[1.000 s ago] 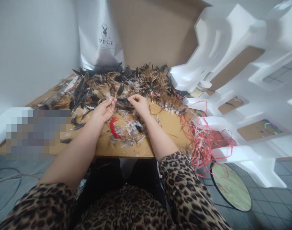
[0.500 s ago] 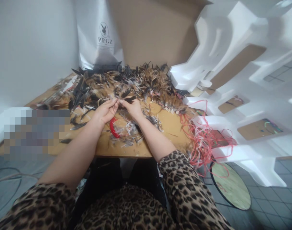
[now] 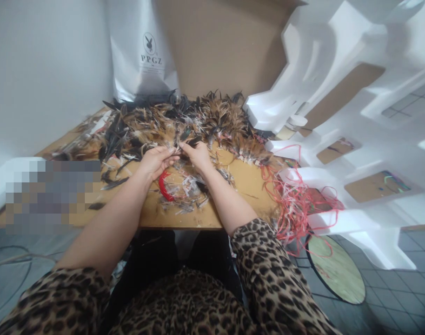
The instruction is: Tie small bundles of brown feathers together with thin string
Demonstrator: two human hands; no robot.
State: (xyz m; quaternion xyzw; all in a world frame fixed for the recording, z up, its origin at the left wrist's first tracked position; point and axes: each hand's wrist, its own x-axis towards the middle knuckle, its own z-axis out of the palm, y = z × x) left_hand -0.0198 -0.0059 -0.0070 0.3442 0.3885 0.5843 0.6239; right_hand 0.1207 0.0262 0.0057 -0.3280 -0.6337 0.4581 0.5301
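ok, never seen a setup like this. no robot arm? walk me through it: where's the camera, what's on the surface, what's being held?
No robot here: just a person's bare left hand and right hand. The view comes from one camera worn on the head, looking forward and down, so the forearms reach in from the bottom. On the wooden table lies a broad heap of brown and black feathers, with a curved red piece and pale scraps nearer the person. Tangled pinkish-red strands gather at the right. The fingertips meet in front of the heap, pinching what looks like a feather bunch; exactly how each finger grips it is too small to tell.
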